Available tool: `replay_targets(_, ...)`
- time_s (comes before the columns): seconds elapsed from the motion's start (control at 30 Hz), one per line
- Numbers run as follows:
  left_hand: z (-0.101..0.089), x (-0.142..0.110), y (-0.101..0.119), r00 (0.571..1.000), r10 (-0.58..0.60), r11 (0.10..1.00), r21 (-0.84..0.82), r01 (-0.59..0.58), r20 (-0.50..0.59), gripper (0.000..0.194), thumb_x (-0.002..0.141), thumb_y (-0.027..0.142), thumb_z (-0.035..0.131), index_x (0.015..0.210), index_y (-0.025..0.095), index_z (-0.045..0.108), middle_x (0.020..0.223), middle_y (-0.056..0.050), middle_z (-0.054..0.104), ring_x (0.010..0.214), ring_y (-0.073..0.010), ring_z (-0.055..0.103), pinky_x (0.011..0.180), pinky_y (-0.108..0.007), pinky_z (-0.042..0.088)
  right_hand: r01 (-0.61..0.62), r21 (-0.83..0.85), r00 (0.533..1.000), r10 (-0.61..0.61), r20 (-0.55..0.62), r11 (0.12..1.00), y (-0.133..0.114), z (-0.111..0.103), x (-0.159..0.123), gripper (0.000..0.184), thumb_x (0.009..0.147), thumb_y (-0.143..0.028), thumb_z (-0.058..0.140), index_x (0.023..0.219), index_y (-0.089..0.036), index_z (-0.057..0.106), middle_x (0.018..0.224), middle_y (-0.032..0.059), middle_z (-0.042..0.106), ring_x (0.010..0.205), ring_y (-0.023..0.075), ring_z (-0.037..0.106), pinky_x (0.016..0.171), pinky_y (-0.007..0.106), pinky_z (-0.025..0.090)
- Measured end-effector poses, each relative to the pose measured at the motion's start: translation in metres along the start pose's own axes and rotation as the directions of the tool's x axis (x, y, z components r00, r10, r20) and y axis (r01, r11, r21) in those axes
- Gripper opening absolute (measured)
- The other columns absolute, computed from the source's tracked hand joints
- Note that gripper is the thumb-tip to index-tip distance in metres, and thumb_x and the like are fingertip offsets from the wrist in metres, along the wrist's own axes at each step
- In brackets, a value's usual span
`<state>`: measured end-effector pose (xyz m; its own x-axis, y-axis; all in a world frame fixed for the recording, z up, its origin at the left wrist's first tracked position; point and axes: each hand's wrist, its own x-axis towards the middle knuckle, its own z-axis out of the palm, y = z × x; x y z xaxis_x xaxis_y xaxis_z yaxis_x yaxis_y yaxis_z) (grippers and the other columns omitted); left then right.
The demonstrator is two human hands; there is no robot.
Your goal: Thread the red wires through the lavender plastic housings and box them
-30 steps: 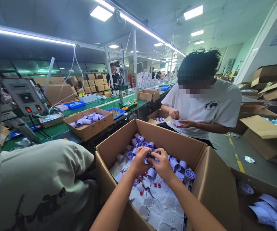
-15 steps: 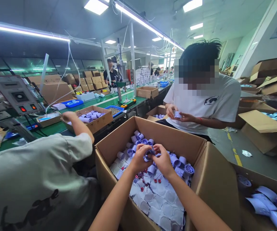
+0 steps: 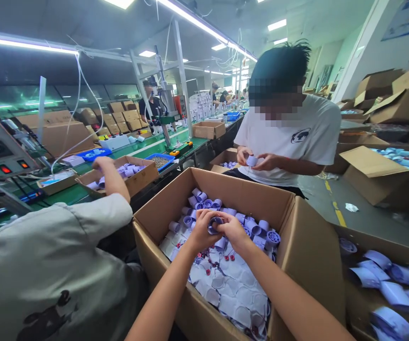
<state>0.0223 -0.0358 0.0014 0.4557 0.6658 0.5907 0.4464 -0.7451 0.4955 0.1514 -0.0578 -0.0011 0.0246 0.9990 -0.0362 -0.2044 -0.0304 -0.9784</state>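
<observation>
Over a large cardboard box (image 3: 247, 187), both of my hands are wrapped round one pale-purple plastic cylinder (image 3: 214, 226), its round opening facing me. My left hand (image 3: 201, 232) grips its left side. From the right, my right hand (image 3: 235, 231) holds it too, with fingers at the opening. What sits inside the cylinder is too dark to make out. Below lie similar purple cylinders (image 3: 273, 238) towards the back of the box. Nearer to me are white round pieces (image 3: 238, 296) and small red parts on thin wires (image 3: 227, 258).
A co-worker in a white shirt (image 3: 286, 132) handles a small cylinder opposite me. At left, another person (image 3: 58, 265) reaches into a shallow carton (image 3: 143, 182) on the green bench. A further carton of purple parts (image 3: 378, 274) stands at my right.
My view has shifted slightly, so the surroundings sit further left and higher. My right-hand fingers have moved closer over the cylinder. The co-worker opposite still handles a cylinder.
</observation>
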Motion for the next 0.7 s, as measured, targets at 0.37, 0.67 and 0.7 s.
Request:
replay_targets(0.37, 0.002, 0.001, 0.002, 0.999, -0.044, 0.998, 0.049, 0.044, 0.004, 0.048, 0.057, 0.005, 0.061, 0.103, 0.020, 0.061, 0.097, -0.005, 0.061, 0.093, -0.0230, 0.051, 0.087, -0.036, 0.040, 0.032, -0.035, 0.993, -0.035, -0.108, 0.999, -0.001, 0.016, 0.003, 0.014, 0.087, -0.023, 0.068, 0.097, -0.014, 0.066, 0.098, 0.0027, 0.069, 0.094, 0.0195, 0.066, 0.089, 0.042, 0.052)
replay_targets(0.67, 0.004, -0.002, -0.002, 0.999, -0.035, 0.996, 0.081, 0.036, -0.022, 0.044, 0.058, 0.006, 0.062, 0.099, 0.021, 0.060, 0.095, -0.005, 0.059, 0.090, -0.0232, 0.050, 0.083, -0.036, 0.043, 0.019, 0.012, 0.996, -0.017, -0.090, 1.000, -0.003, 0.019, 0.006, 0.015, 0.090, -0.030, 0.065, 0.090, -0.015, 0.066, 0.085, 0.0002, 0.069, 0.080, 0.0166, 0.067, 0.077, 0.035, 0.057)
replay_targets(0.7, 0.004, -0.002, -0.002, 0.999, -0.030, 0.996, 0.079, 0.031, -0.013, 0.044, 0.058, 0.006, 0.062, 0.098, 0.021, 0.060, 0.096, -0.005, 0.059, 0.091, -0.0232, 0.051, 0.083, -0.036, 0.043, 0.017, 0.012, 0.996, -0.016, -0.088, 1.000, -0.006, 0.018, 0.005, 0.017, 0.090, -0.031, 0.066, 0.088, -0.014, 0.066, 0.082, -0.0004, 0.069, 0.076, 0.0160, 0.067, 0.074, 0.034, 0.057)
